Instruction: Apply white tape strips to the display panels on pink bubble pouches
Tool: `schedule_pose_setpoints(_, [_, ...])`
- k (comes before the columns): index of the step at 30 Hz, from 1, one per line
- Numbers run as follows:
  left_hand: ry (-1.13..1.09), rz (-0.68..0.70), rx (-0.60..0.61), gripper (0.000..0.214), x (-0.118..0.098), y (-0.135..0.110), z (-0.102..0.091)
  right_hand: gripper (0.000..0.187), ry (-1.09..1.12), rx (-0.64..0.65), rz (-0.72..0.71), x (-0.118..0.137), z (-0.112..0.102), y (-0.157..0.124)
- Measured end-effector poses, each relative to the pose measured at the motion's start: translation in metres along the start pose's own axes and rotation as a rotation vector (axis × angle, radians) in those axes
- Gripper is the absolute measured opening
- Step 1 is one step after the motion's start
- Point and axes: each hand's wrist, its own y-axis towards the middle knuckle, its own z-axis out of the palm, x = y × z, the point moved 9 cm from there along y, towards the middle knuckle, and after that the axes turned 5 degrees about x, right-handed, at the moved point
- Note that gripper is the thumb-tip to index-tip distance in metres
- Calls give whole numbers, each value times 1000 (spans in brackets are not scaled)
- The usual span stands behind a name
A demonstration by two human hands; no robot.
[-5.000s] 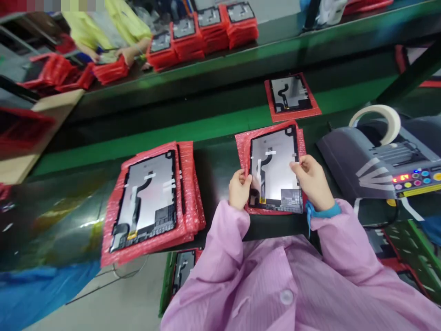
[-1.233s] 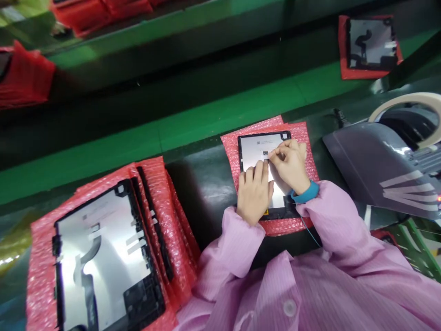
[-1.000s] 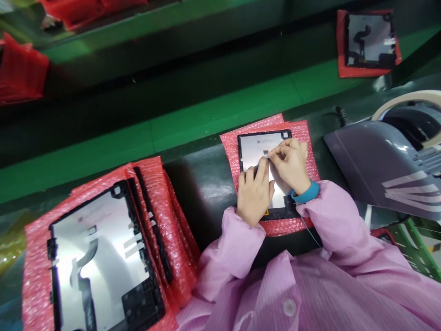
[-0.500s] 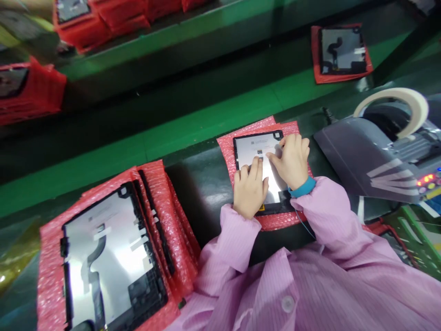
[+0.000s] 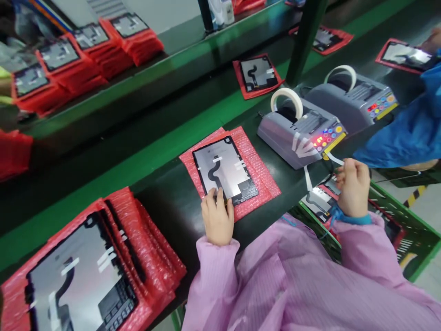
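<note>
A tablet screen panel [image 5: 225,170] lies metal back up on red bubble wrap bags [image 5: 268,184]. A dark curved flex cable [image 5: 214,174] runs down it, with a white tape strip across the cable's upper end. My left hand [image 5: 217,218] rests on the panel's lower left edge, over the cable's lower end, fingers apart. To the right, my right hand [image 5: 353,188] pinches the end of a white tape strip [image 5: 335,159] at the front of a grey tape dispenser [image 5: 292,133]. A blue band circles my right wrist.
Stacked panels in red bags [image 5: 82,276] stand at the left; more stacks [image 5: 99,55] sit on the shelf. Behind the first dispenser is a second dispenser [image 5: 358,99]. A co-worker's blue sleeve [image 5: 406,128] reaches in at right. Below my right arm is a green crate [image 5: 422,239].
My right hand has left the panel and moved right to the dispenser's tape. My left hand has slid down to the panel's lower edge. The view has swung right.
</note>
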Motion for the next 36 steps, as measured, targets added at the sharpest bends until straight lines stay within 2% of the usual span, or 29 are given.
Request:
schedule_pose_setpoints(1, [0,-4,-7,38,-1,-2,3,30,31,45,47,-4,1,5])
schedule_pose_setpoints(3, [-4,-13,-26,38,-1,-3,7,22,57,9,-22,14,-8,1])
schedule_pose_setpoints(5, [-6,-13,-44,38,0,-4,8,15,22,-98,-279,61,-24,-20])
schedule_pose_setpoints(6, [-5,-13,-53,37,0,-4,8,12,17,-81,-419,89,-23,-33])
schedule_pose_setpoints(7, [-5,-14,-65,37,1,-5,8,10,11,22,-554,119,-12,-45])
schedule_pose_setpoints(8, [-6,-18,-80,37,1,-6,8,9,3,212,-683,147,10,-58])
schedule_pose_setpoints(10, [-19,-39,-107,36,4,-8,9,11,-64,736,-919,193,80,-91])
schedule_pose_setpoints(11, [-31,-51,-116,35,5,-9,10,14,-131,984,-1025,205,120,-110])
schedule_pose_setpoints(13, [-56,-77,-114,35,6,-9,12,19,-303,1351,-1152,211,200,-136])
schedule_pose_setpoints(14, [-64,-89,-109,36,7,-9,13,18,-407,1482,-1197,207,240,-145])
schedule_pose_setpoints(16, [-66,-108,-100,35,7,-7,12,15,-630,1650,-1240,191,309,-156])
schedule_pose_setpoints(17, [-62,-114,-96,35,7,-6,11,13,-722,1711,-1256,181,335,-160])
schedule_pose_setpoints(19, [-48,-110,-87,34,6,-3,7,14,-835,1812,-1284,166,367,-167])
schedule_pose_setpoints(21, [-42,-97,-62,34,6,0,5,15,-871,1877,-1305,158,381,-171])
schedule_pose_setpoints(26, [-26,-87,37,31,6,9,6,15,-881,1922,-1349,150,388,-174])
schedule_pose_setpoints(29, [-3,-91,79,28,6,12,9,16,-889,1908,-1332,144,393,-173])
schedule_pose_setpoints(36, [14,-106,93,29,6,12,10,13,-828,1852,-1300,137,400,-167])
